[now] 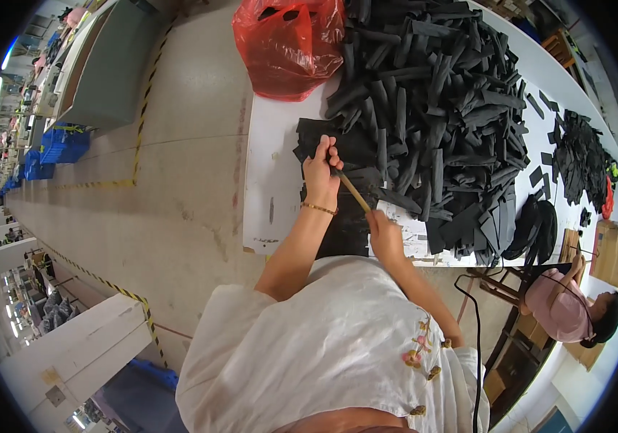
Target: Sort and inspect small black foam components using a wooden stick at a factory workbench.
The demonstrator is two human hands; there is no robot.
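Right hand (386, 234) near the table's near edge; fingers curled together around the near end of a slim tan stick (356, 193). Stick slants far and left from that grip, its other end at the left hand (320, 177).

Left hand farther off and to the left, over dark flat pieces (352, 148) on the white table (269, 166). Its fingers are bent and drawn close together; cannot tell from this height whether they pinch a dark piece or the stick's tip. Thin bracelet (320, 210) on the left wrist.

Just right of the hands and running to the far side: big heap of black curled strips (439, 94), piled loosely across one another. Flat black pieces (496, 224) at its near right edge. Second, smaller black pile (581, 155) well apart, farther right on the same table.

Red plastic bag (287, 61) at the table's far left corner, beside the heap.

Off right, a seated person in pink (558, 307), a cardboard box (612, 252) near them. Off left, yellow-and-black tape (138, 155) on the floor; blue crates (64, 146) beyond it.
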